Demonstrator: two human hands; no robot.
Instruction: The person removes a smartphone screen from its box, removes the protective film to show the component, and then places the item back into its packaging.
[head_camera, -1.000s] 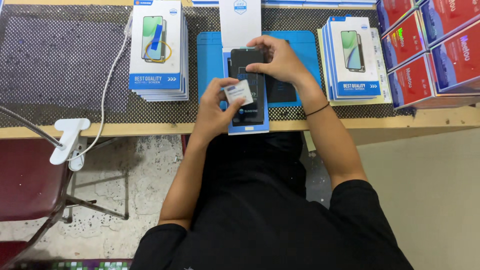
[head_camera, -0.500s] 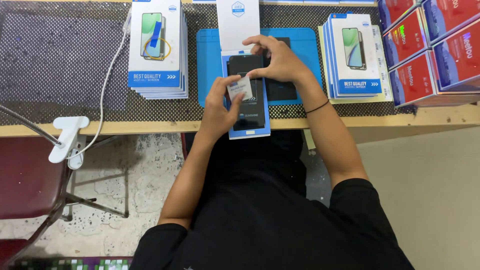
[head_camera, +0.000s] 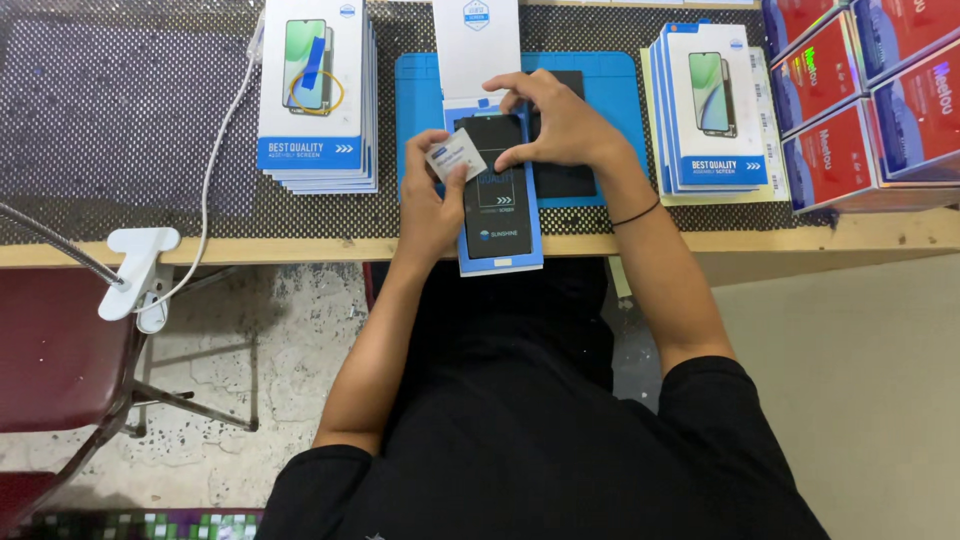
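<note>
A black phone screen (head_camera: 496, 190) lies on a blue-edged holder tray (head_camera: 503, 262) that overhangs the wooden table edge. My left hand (head_camera: 428, 198) pinches a small white packet (head_camera: 455, 156) at the screen's upper left. My right hand (head_camera: 555, 120) presses down on the screen's top right corner with thumb and fingers. Both sit over a blue work mat (head_camera: 612, 85). A second dark panel (head_camera: 565, 178) lies on the mat, partly under my right wrist.
Stacks of white-and-blue screen boxes stand on the left (head_camera: 317, 95) and right (head_camera: 712, 110). Red boxes (head_camera: 880, 90) fill the far right. A white box (head_camera: 476, 45) sits behind the mat. A white clamp (head_camera: 140, 270) with a cable grips the table edge.
My left hand has carried the white packet up and left, from the screen's middle toward its top corner. My right hand still holds the screen's top.
</note>
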